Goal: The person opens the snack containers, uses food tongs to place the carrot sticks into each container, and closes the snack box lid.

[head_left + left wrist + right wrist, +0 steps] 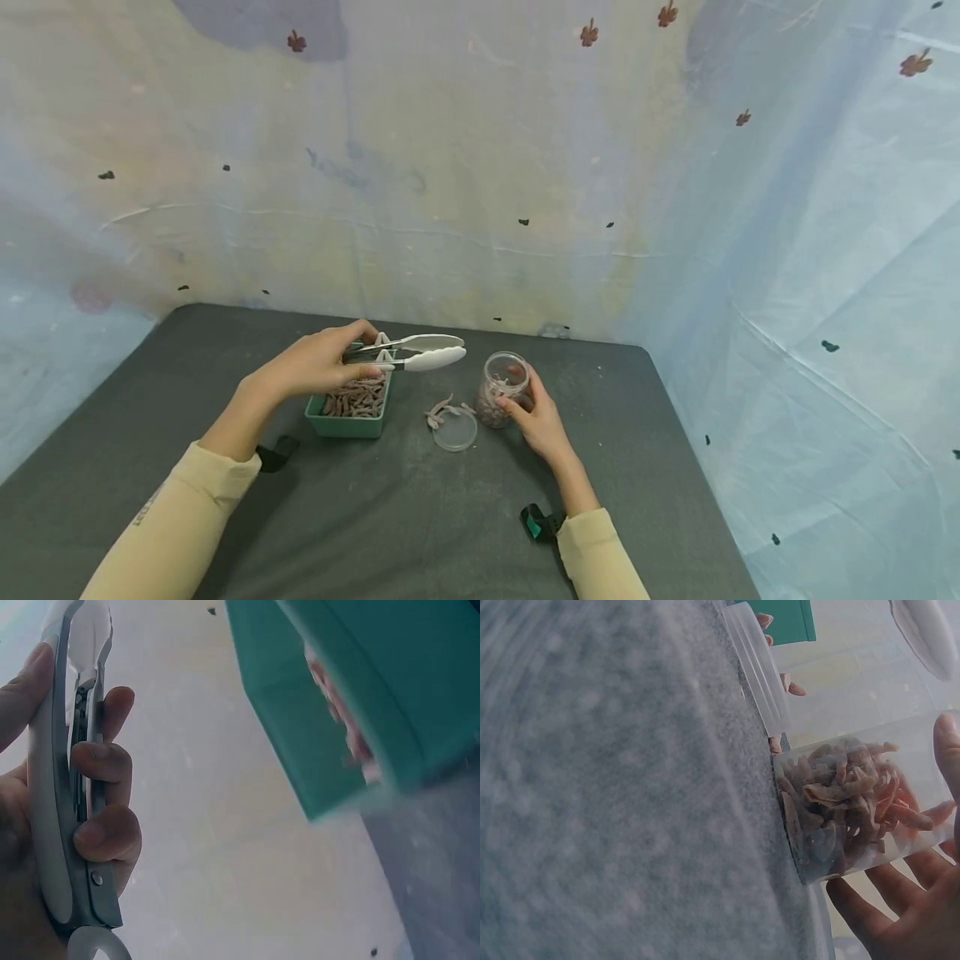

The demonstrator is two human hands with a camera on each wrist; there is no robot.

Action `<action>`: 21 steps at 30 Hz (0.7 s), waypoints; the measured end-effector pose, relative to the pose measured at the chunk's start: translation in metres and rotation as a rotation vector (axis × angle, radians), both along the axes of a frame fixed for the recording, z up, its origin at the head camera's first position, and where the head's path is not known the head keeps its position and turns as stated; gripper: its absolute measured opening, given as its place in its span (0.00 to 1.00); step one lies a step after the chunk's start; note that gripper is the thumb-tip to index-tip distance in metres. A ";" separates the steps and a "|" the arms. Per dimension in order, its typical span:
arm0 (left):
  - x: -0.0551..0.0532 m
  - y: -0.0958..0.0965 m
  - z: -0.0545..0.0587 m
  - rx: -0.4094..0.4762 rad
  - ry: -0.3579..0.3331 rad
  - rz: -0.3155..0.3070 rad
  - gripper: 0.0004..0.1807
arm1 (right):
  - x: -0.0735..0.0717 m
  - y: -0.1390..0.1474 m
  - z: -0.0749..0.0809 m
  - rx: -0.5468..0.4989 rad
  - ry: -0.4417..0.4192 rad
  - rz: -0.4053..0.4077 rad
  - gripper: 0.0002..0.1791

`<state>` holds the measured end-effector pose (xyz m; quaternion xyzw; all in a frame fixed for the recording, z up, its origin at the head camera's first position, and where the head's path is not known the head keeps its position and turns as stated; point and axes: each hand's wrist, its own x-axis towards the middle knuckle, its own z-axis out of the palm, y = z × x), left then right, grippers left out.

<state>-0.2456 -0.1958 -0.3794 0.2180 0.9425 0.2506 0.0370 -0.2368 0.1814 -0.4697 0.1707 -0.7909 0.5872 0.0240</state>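
Note:
My left hand [318, 360] grips a pair of tongs [56, 772] with white tips, held over the green bin [345, 427]. The tips point right, toward the jar, slightly apart with nothing between them. Brown, finger-like strips [358, 398] fill the bin. My right hand [542, 421] holds a clear jar [504, 385] around its side, thumb on the near face. The jar stands upright and open-topped on the table; similar strips [847, 799] fill its lower part. Left of the jar lies a clear round lid [454, 432], with a few loose strips [437, 414] at its far edge.
A dark grey cloth covers the table [420, 525]. Behind it and on the right hang pale plastic sheets [450, 167] with small dark and brown marks. Black straps [542, 523] sit at both wrists.

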 end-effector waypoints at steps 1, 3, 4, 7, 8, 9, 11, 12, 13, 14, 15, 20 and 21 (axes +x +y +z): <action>0.001 -0.004 0.002 -0.010 0.004 0.001 0.32 | 0.001 0.000 0.001 -0.003 0.004 0.002 0.38; 0.003 -0.011 0.005 -0.037 0.007 0.007 0.31 | 0.000 0.000 0.001 -0.009 0.005 0.010 0.37; 0.005 -0.015 0.007 -0.049 0.008 0.010 0.31 | 0.001 0.001 0.001 -0.009 0.005 0.012 0.37; 0.009 -0.025 0.012 -0.090 0.013 0.016 0.30 | 0.001 0.001 0.002 -0.008 -0.004 0.015 0.38; 0.011 -0.029 0.014 -0.106 0.017 0.018 0.30 | 0.001 0.001 0.002 -0.005 -0.005 0.014 0.38; 0.012 -0.032 0.015 -0.119 0.021 0.019 0.30 | 0.001 0.001 0.002 -0.004 -0.009 0.014 0.38; 0.014 -0.038 0.018 -0.144 0.030 0.019 0.29 | 0.001 0.000 0.002 0.001 -0.011 0.012 0.38; 0.016 -0.041 0.019 -0.154 0.032 0.018 0.29 | 0.001 0.000 0.001 0.002 -0.008 0.011 0.38; 0.017 -0.045 0.020 -0.166 0.036 0.018 0.29 | 0.000 0.000 0.001 0.003 -0.009 0.010 0.38; 0.018 -0.048 0.021 -0.178 0.041 0.018 0.29 | 0.000 0.000 0.000 0.005 -0.008 0.010 0.38; 0.019 -0.051 0.022 -0.189 0.043 0.018 0.29 | 0.000 0.000 0.000 0.005 -0.009 0.010 0.38; 0.022 -0.064 0.026 -0.243 0.052 0.019 0.31 | -0.001 0.000 -0.001 0.000 -0.008 0.011 0.38; 0.023 -0.067 0.027 -0.253 0.052 0.022 0.31 | -0.001 0.000 -0.001 -0.004 -0.007 0.012 0.38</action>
